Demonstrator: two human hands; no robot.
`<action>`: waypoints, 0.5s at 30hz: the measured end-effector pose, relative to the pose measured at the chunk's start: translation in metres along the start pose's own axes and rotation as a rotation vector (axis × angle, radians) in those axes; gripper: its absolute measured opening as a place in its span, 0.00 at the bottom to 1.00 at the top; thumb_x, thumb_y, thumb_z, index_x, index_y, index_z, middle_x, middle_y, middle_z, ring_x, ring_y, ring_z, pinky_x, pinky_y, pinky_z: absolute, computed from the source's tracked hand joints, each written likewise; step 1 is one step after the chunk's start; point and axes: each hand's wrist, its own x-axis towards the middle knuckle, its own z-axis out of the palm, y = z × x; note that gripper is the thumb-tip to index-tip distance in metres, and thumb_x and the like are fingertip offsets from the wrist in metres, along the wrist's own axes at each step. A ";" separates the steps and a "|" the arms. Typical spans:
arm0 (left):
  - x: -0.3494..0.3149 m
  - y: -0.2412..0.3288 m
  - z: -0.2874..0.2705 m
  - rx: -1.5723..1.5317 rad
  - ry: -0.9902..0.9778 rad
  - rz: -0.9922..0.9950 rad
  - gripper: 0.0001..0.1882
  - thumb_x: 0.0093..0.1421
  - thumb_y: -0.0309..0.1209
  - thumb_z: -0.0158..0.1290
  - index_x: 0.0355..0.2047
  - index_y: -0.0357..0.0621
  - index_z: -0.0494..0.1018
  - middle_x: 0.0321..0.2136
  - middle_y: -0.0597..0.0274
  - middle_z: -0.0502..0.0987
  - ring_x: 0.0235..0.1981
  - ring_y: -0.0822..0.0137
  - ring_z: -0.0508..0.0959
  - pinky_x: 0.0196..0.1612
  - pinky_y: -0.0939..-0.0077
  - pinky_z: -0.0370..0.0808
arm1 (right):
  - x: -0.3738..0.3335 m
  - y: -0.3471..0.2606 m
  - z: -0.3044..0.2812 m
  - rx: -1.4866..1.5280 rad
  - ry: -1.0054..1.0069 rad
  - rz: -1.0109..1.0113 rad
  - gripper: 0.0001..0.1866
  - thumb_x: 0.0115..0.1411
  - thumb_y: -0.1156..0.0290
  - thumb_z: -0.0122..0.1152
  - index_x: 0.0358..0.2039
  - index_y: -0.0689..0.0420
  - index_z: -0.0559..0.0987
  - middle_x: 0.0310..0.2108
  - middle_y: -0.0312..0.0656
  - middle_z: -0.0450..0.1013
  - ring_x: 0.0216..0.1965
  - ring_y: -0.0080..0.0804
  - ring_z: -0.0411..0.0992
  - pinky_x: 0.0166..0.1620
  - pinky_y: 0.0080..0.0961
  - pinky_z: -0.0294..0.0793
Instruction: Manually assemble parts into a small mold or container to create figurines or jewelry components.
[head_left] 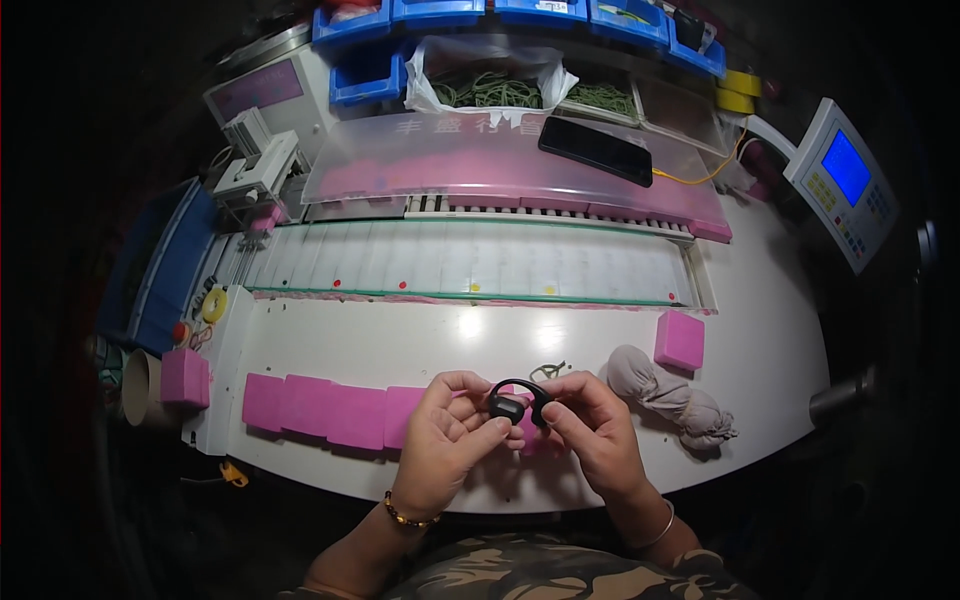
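Observation:
Both hands hold a black ear-hook earphone (508,408) over the near part of the white table. My left hand (445,440) pinches its thicker body between thumb and fingers. The thinner end of the curved hook is gripped by my right hand (597,432), thumb in front. Beneath and left of my hands runs a row of flat pink foam blocks (335,412), partly hidden by my left hand. Just beyond the earphone lies a small greenish loop (548,372), perhaps a band. To the right of my right hand is a knotted grey cloth bundle (660,392).
A pink block (680,340) sits behind the cloth, another (185,378) at far left. A long white strip (470,265) with green edges crosses the table. Behind it, a phone (595,151) lies on a clear cover (400,160). A control panel (845,185) stands at right.

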 end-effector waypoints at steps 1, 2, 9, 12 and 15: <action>0.000 0.000 0.000 -0.001 0.004 0.002 0.19 0.61 0.16 0.52 0.49 0.35 0.59 0.41 0.49 0.73 0.39 0.65 0.79 0.43 0.71 0.81 | -0.001 0.001 0.000 0.000 -0.004 0.001 0.10 0.66 0.76 0.54 0.48 0.64 0.73 0.34 0.37 0.74 0.31 0.18 0.72 0.33 0.15 0.73; -0.001 0.001 0.001 0.009 0.010 0.004 0.19 0.61 0.16 0.52 0.50 0.35 0.59 0.41 0.49 0.73 0.40 0.65 0.79 0.43 0.70 0.82 | -0.001 0.003 0.000 -0.016 0.005 -0.001 0.10 0.66 0.76 0.54 0.47 0.64 0.72 0.33 0.37 0.75 0.30 0.18 0.72 0.33 0.15 0.73; 0.000 -0.004 0.001 0.012 0.030 0.011 0.22 0.59 0.14 0.52 0.51 0.36 0.58 0.42 0.49 0.74 0.40 0.65 0.79 0.42 0.70 0.82 | -0.003 0.009 -0.001 -0.006 0.032 -0.014 0.09 0.66 0.76 0.55 0.46 0.64 0.72 0.32 0.38 0.75 0.29 0.18 0.73 0.32 0.15 0.72; -0.001 -0.004 0.001 0.028 0.052 0.018 0.23 0.59 0.15 0.52 0.52 0.36 0.58 0.42 0.49 0.74 0.41 0.66 0.79 0.42 0.71 0.82 | -0.003 0.011 0.000 -0.014 0.013 -0.008 0.09 0.66 0.76 0.55 0.46 0.64 0.72 0.32 0.38 0.75 0.29 0.18 0.73 0.32 0.15 0.72; -0.001 -0.002 0.002 0.037 0.029 -0.004 0.23 0.59 0.15 0.52 0.53 0.33 0.57 0.43 0.49 0.73 0.43 0.67 0.78 0.46 0.72 0.82 | -0.004 0.009 0.000 -0.013 0.012 0.001 0.09 0.66 0.76 0.55 0.46 0.64 0.72 0.32 0.38 0.75 0.29 0.19 0.73 0.32 0.15 0.72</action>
